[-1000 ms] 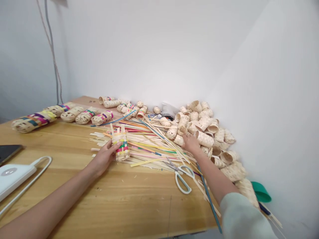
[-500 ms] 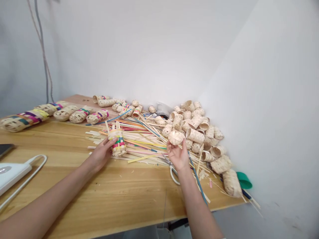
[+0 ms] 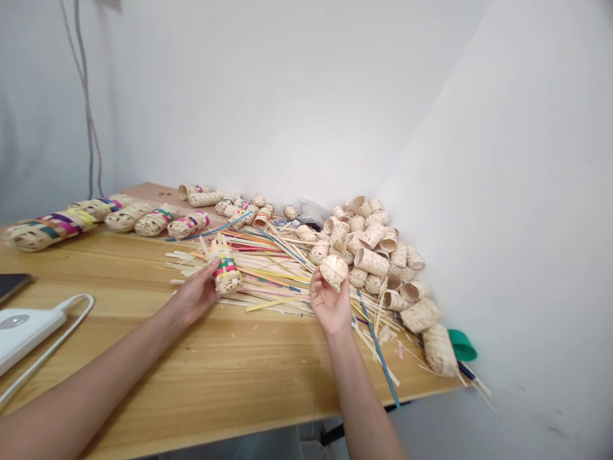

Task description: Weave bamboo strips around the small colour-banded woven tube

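One plain basket [image 3: 334, 269], newly lifted, is pinched by the right hand [image 3: 331, 310]; left hand [image 3: 197, 295] pinches coloured basket [image 3: 228, 273].

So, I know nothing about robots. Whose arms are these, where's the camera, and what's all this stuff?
No machine here: this is a person working barehanded, seen by a camera worn on the head that looks forward and down. The left grip holds a small pale woven basket with green, pink and yellow bands, strip ends sticking up from its top. The right grip holds a small, pale, rounded woven piece. On the brown wooden table lie long flat strips, many pale, some coloured. At right is a heap of pale woven pieces, many cylindrical; at left sits a white box-shaped device with a cable.
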`<state>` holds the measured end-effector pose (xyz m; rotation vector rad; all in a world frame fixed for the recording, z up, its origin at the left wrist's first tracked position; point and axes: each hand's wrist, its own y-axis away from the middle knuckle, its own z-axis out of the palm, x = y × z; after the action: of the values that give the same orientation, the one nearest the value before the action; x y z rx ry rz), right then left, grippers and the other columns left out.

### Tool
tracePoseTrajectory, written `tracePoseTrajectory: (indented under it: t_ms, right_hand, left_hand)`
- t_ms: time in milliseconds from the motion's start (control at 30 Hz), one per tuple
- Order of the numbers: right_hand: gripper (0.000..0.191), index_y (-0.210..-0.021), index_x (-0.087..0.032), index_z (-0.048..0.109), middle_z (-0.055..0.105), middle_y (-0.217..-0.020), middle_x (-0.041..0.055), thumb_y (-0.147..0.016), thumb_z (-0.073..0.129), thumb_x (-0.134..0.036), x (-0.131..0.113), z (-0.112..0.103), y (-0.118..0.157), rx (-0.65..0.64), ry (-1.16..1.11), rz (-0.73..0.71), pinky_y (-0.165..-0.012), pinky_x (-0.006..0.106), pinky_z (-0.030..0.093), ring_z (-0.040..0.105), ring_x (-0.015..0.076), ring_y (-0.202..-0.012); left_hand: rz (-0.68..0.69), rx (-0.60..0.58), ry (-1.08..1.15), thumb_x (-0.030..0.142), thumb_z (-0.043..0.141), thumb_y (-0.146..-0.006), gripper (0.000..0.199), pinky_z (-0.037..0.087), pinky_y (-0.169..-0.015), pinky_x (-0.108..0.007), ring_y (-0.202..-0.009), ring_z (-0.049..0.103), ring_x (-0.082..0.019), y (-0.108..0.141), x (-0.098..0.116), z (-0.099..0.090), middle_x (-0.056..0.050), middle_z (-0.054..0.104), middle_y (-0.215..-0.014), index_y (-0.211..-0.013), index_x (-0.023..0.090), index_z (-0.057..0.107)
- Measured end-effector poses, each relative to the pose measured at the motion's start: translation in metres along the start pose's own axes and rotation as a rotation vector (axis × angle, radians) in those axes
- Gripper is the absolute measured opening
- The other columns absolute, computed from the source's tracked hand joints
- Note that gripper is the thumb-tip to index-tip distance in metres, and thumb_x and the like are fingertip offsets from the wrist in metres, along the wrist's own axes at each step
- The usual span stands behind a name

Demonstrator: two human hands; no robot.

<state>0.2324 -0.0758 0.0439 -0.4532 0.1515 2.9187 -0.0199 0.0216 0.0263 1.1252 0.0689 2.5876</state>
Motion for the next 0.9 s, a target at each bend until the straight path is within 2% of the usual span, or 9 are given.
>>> tracePoseTrajectory:
  t_ms: [133, 233, 400, 600, 800, 900]
  right_hand:
    - [0.046, -0.106, -0.014, 0.062, 0.071, -0.094, 0.0082, -0.096, 0.042, -0.054, 0.011, -0.007, -0.01, -0.004, 0.004, 0.044, -0.066, 0.022, 0.057, 0.067, 0.0128, -0.082]
    - [0.04, -0.108, -0.018, 0.063, 0.073, -0.094, 0.0053, -0.094, 0.047, -0.052, 0.014, -0.016, -0.017, -0.028, 0.059, 0.045, -0.067, 0.023, 0.058, 0.068, 0.0138, -0.087]
    - [0.039, -0.121, -0.023, 0.059, 0.072, -0.106, 0.0057, -0.094, 0.048, -0.049, 0.013, -0.024, -0.017, -0.111, 0.149, 0.059, -0.065, 0.022, 0.058, 0.068, 0.0145, -0.096]
    - [0.029, -0.109, -0.024, 0.063, 0.071, -0.098, 0.0033, -0.094, 0.051, -0.045, 0.014, -0.021, -0.011, -0.125, 0.095, 0.053, -0.051, 0.013, 0.05, 0.065, 0.0107, -0.082]
    - [0.04, -0.12, -0.02, 0.057, 0.067, -0.108, 0.0097, -0.097, 0.042, -0.049, 0.017, -0.013, -0.006, -0.119, 0.004, 0.055, -0.044, 0.011, 0.045, 0.059, 0.0073, -0.069]
    - [0.04, -0.124, -0.02, 0.055, 0.067, -0.111, 0.0103, -0.096, 0.046, -0.047, 0.017, -0.011, -0.004, -0.123, 0.014, 0.06, -0.043, 0.011, 0.044, 0.057, 0.0066, -0.065]
  left_hand:
    - [-0.027, -0.004, 0.07, 0.018, 0.043, -0.097, 0.021, 0.058, -0.053, -0.023, -0.055, 0.067, -0.012, -0.003, 0.002, -0.002, -0.002, 0.069, -0.069, -0.091, 0.014, 0.063]
    - [-0.024, -0.011, 0.113, 0.019, 0.044, -0.097, 0.019, 0.06, -0.053, -0.026, -0.058, 0.069, -0.014, -0.005, 0.001, -0.004, -0.003, 0.071, -0.074, -0.094, 0.015, 0.063]
    - [-0.023, -0.013, 0.122, 0.018, 0.045, -0.096, 0.018, 0.061, -0.053, -0.028, -0.06, 0.069, -0.015, -0.005, 0.0, -0.004, -0.003, 0.072, -0.078, -0.095, 0.015, 0.064]
    - [-0.031, 0.003, 0.107, 0.017, 0.048, -0.094, 0.017, 0.06, -0.055, -0.029, -0.062, 0.069, -0.015, -0.003, 0.002, -0.003, -0.004, 0.072, -0.08, -0.094, 0.014, 0.065]
    - [-0.027, 0.009, 0.073, 0.016, 0.051, -0.092, 0.015, 0.058, -0.054, -0.027, -0.061, 0.067, -0.015, -0.001, 0.001, -0.001, -0.004, 0.071, -0.078, -0.091, 0.014, 0.066]
    - [-0.032, -0.003, 0.065, 0.016, 0.05, -0.093, 0.016, 0.058, -0.056, -0.028, -0.062, 0.068, -0.015, -0.001, 0.001, -0.001, -0.005, 0.071, -0.079, -0.092, 0.013, 0.066]
